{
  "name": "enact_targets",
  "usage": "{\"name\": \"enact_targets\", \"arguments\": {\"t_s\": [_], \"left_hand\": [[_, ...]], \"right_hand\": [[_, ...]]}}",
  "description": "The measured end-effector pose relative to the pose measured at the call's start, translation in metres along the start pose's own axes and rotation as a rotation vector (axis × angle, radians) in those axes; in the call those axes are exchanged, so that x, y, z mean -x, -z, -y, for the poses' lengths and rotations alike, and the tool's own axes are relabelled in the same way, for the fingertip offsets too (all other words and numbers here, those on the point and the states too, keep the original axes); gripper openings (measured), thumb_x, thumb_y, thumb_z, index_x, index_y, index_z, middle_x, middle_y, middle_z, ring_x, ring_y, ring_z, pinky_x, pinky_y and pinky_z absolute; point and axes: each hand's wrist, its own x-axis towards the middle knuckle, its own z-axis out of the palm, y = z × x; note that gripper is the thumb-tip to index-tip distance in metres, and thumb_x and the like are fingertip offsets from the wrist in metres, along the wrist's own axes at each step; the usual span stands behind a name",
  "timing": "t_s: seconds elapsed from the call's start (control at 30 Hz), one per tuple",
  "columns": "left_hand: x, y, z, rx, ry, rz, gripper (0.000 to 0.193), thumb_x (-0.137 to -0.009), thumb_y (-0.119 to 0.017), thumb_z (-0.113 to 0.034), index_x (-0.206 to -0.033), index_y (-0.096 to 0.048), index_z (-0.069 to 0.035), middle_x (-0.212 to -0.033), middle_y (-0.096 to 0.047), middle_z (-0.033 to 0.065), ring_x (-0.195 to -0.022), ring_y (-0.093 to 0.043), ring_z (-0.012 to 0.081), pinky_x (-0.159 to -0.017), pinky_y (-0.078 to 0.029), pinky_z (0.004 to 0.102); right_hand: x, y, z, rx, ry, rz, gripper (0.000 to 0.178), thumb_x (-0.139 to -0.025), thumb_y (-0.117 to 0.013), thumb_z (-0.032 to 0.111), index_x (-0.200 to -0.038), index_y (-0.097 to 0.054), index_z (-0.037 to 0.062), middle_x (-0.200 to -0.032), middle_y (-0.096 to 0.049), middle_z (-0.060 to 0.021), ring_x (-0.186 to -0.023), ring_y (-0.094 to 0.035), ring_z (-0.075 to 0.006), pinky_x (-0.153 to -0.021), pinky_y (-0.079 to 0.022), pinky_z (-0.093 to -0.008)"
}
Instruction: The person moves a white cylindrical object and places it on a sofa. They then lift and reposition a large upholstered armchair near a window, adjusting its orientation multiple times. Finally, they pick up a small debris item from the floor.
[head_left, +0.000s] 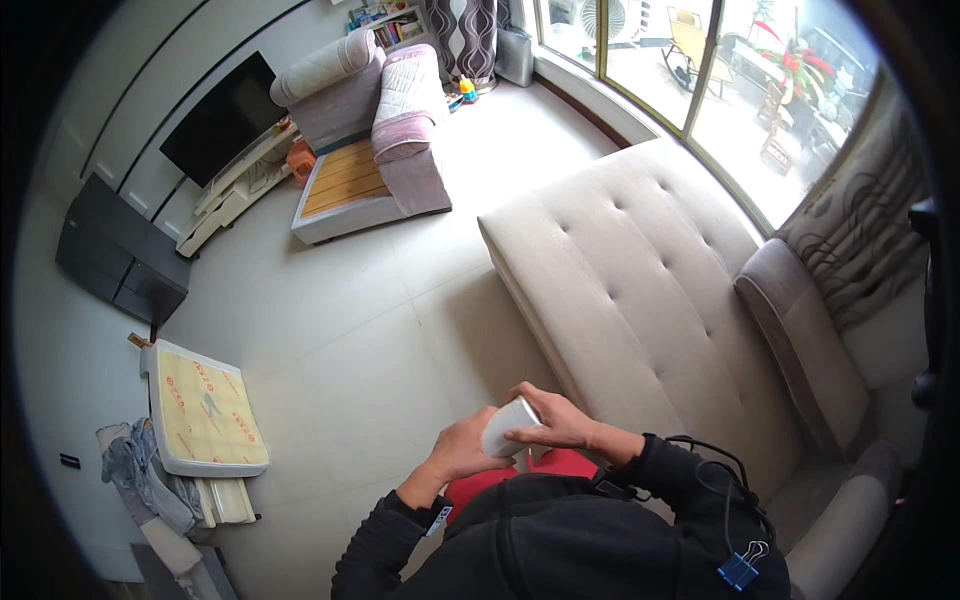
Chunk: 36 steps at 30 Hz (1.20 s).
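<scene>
Object (508,420), white, lies between fingers (527,393) of left hand (464,443) and right hand (563,420).

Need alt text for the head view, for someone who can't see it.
Left hand and right hand together hold a small white object, its kind unclear. A tufted beige cushion lies to the right; ahead, a sofa section with exposed wooden slats stands near a black flat-screen television.

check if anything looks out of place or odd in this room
Yes. The far sofa section has bare wooden slats showing where I'd expect padding, and a white-edged cushion with a yellow printed face sits near the left wall, away from any seat. No spill or damage is evident.
</scene>
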Motion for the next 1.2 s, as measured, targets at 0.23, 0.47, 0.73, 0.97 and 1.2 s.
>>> {"name": "enact_targets", "arguments": {"t_s": [0.23, 0.47, 0.73, 0.97, 1.2], "left_hand": [[-0.094, 0.080, 0.099, 0.330, 0.119, -0.344, 0.062, -0.058, -0.081, -0.027, -0.109, -0.051, -0.007, -0.094, -0.062, 0.0132, -0.086, -0.062, 0.0267, -0.076, -0.049, 0.0361], [-0.249, 0.223, 0.186, 0.521, -0.039, -0.241, 0.055, -0.075, -0.070, -0.024, -0.118, -0.042, -0.005, -0.103, -0.056, 0.0157, -0.091, -0.058, 0.0257, -0.077, -0.047, 0.0353], [-0.441, 0.326, 0.182, 0.058, -0.453, -0.119, 0.057, -0.083, -0.057, -0.039, -0.125, -0.035, -0.009, -0.110, -0.047, 0.0203, -0.094, -0.054, 0.0385, -0.078, -0.046, 0.0435], [-0.625, 0.411, 0.159, -0.251, -0.463, 0.143, 0.053, -0.085, -0.054, -0.041, -0.122, -0.035, -0.009, -0.102, -0.047, 0.0180, -0.087, -0.055, 0.0364, -0.073, -0.047, 0.0448], [-0.765, 0.486, 0.186, -0.030, -0.446, 0.162, 0.043, -0.087, -0.051, -0.032, -0.121, -0.036, -0.010, -0.110, -0.048, 0.0197, -0.097, -0.052, 0.0382, -0.081, -0.043, 0.0427]], "right_hand": [[-0.188, 0.029, -0.027, -0.146, 0.081, 0.057, 0.044, -0.082, -0.061, 0.039, -0.109, -0.047, 0.0059, -0.087, -0.058, -0.0160, -0.082, -0.059, -0.0270, -0.072, -0.047, -0.0352], [-0.367, 0.083, -0.045, -0.385, -0.147, -0.231, 0.039, -0.085, -0.059, 0.037, -0.102, -0.048, 0.0037, -0.089, -0.055, -0.0083, -0.085, -0.051, -0.0134, -0.074, -0.043, -0.0289], [-0.471, 0.159, -0.073, -0.807, -0.301, -0.553, 0.031, -0.090, -0.050, 0.037, -0.098, -0.049, 0.0063, -0.085, -0.052, -0.0037, -0.078, -0.050, -0.0118, -0.068, -0.041, -0.0250], [-0.606, 0.257, -0.115, -1.212, -0.295, -0.755, 0.027, -0.092, -0.043, 0.034, -0.090, -0.052, 0.0079, -0.086, -0.052, -0.0057, -0.077, -0.050, -0.0147, -0.069, -0.041, -0.0266], [-0.720, 0.353, -0.116, -0.715, -0.419, -0.790, 0.036, -0.090, -0.038, 0.039, -0.094, -0.051, 0.0047, -0.083, -0.048, -0.0058, -0.074, -0.045, -0.0155, -0.063, -0.039, -0.0311]]}}
